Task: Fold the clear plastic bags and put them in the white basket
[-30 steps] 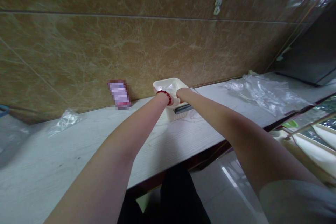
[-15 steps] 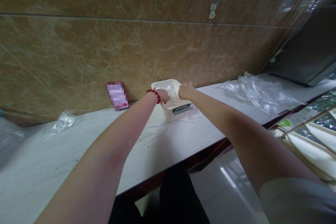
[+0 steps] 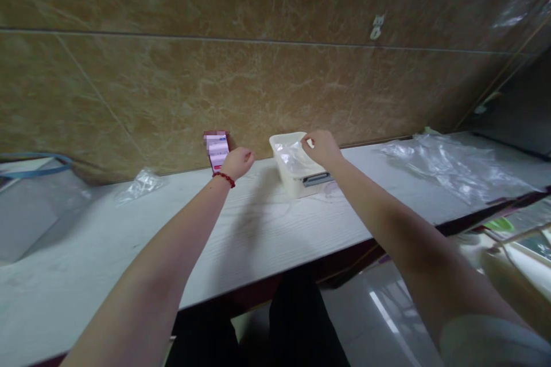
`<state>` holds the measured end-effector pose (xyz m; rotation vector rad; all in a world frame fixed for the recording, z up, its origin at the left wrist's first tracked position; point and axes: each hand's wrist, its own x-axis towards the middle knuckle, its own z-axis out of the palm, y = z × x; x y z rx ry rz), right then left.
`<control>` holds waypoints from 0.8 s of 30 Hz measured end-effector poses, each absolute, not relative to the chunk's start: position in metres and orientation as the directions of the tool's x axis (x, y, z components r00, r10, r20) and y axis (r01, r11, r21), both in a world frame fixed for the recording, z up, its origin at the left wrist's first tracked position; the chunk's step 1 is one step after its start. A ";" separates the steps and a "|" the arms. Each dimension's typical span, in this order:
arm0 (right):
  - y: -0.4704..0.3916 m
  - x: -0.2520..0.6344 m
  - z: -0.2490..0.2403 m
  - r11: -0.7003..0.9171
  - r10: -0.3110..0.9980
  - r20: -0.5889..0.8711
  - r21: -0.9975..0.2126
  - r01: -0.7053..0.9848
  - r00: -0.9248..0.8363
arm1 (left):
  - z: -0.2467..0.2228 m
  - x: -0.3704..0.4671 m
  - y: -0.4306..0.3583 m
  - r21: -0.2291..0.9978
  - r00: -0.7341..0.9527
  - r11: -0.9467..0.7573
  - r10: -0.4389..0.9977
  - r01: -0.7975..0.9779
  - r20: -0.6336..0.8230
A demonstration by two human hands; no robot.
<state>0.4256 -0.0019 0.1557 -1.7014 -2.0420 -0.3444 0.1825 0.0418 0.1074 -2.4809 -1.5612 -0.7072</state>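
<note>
Near back edge of tabletop (image 3: pixel 293 229), white basket (image 3: pixel 287 179) with clear plastic (image 3: pixel 293 156) inside. Right hand (image 3: pixel 321 147) at basket's right rim; left hand (image 3: pixel 239 163) beside phone (image 3: pixel 218 152), leaning on wall (image 3: pixel 172 86). Both hands curled narrow; cannot tell if holding something.

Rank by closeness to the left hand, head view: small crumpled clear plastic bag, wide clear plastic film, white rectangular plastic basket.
1. White rectangular plastic basket: just right of the left hand.
2. Small crumpled clear plastic bag: off to the left.
3. Wide clear plastic film: far right, beyond the basket.
</note>
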 end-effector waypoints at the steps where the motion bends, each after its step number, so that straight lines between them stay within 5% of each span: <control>1: -0.010 0.412 0.153 0.279 0.831 0.528 -0.120 0.953 -0.177 | 0.100 0.168 0.038 0.166 0.330 -0.439 0.832 0.883 0.446; 5: -0.036 0.359 0.125 0.517 0.741 0.604 -0.234 0.824 -0.293 | 0.068 0.104 0.024 0.240 0.150 -0.264 0.901 0.934 0.408; 10: -0.042 0.299 0.077 0.617 0.744 0.577 -0.396 0.680 -0.338 | 0.036 0.024 0.009 0.250 0.009 -0.104 0.934 0.963 0.356; 18: -0.025 0.239 0.028 0.597 0.794 0.511 -0.559 0.575 -0.329 | 0.019 -0.071 0.001 0.243 -0.313 0.251 0.911 0.937 0.267; 24: -0.009 0.243 -0.002 0.497 0.861 0.465 -0.682 0.536 -0.206 | 0.017 -0.126 0.008 0.250 -0.412 0.349 0.867 0.903 0.279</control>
